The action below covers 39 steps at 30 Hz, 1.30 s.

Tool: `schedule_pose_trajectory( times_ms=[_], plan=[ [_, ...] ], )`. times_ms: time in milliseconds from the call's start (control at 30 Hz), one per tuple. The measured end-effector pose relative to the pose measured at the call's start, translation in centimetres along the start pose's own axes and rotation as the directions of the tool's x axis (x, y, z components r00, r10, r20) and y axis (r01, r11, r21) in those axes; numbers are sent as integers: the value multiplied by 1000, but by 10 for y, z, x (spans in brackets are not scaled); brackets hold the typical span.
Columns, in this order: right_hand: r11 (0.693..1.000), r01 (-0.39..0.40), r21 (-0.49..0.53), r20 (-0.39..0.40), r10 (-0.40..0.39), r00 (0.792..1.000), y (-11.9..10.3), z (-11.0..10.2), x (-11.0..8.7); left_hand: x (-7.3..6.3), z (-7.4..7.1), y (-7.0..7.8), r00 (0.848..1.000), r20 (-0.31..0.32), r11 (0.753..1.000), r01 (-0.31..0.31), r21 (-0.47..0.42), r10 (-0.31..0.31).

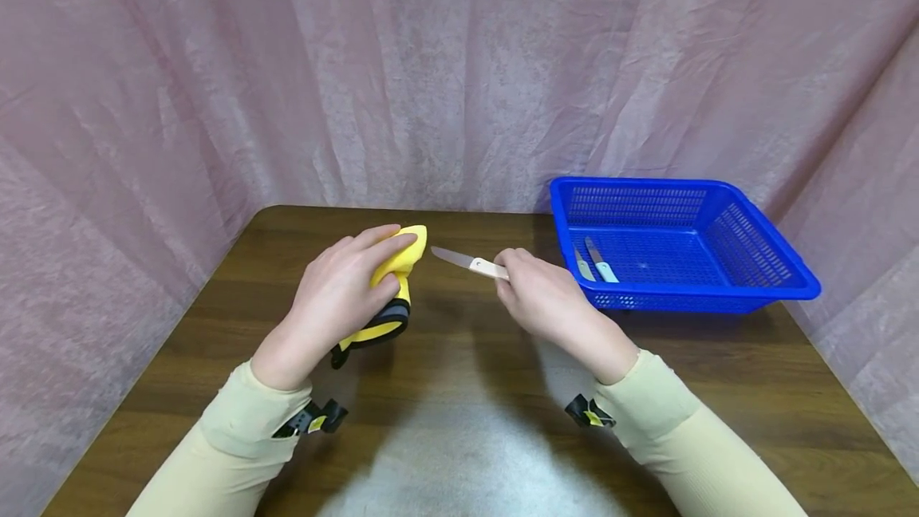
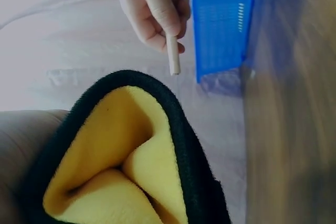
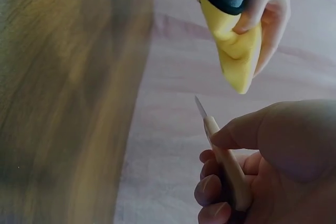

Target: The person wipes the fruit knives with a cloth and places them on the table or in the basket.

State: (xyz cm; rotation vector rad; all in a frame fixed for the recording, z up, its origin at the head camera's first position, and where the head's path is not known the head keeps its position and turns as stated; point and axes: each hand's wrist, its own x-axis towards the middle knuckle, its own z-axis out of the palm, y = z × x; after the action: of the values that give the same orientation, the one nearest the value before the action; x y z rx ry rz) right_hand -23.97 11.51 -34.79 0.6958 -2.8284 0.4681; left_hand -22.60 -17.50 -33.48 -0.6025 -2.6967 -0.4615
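A folded yellow cloth (image 1: 402, 260) with a dark border is gripped in my left hand (image 1: 345, 286), between the thumb and the fingers. Its folds hang below the palm, and the left wrist view shows the yellow cloth (image 2: 110, 145) bunched up close. My right hand (image 1: 542, 294) holds a small knife (image 1: 488, 267) by its cream handle, thumb along the side in the right wrist view. The blade points left toward the cloth, with a small gap between tip and fabric. Both hands are raised over the wooden table.
At the right of the table (image 1: 445, 389) stands a blue plastic basket (image 1: 707, 294) with perforated walls. Two small knives lie in its left end, one with a light blue handle (image 1: 606, 272). A pink curtain (image 1: 431, 78) hangs behind the table and along both sides.
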Motion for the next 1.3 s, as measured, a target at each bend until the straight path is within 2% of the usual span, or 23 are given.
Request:
schedule_pose_trajectory(
  times_ms=[300, 933, 1300],
  plan=[
    [999, 1, 47, -80, 2, 997, 8, -9, -17, 9, 0, 19, 1000, -18, 999, -25, -30, 24],
    [996, -34, 85, -90, 42, 995, 17, -19, -29, 20, 0, 49, 995, -45, 996, -90, -23, 88],
    [996, -15, 84, -136, 26, 990, 13, -30, -33, 19, -3, 61, 978, -114, 984, -173, 38, 176]
  ],
)
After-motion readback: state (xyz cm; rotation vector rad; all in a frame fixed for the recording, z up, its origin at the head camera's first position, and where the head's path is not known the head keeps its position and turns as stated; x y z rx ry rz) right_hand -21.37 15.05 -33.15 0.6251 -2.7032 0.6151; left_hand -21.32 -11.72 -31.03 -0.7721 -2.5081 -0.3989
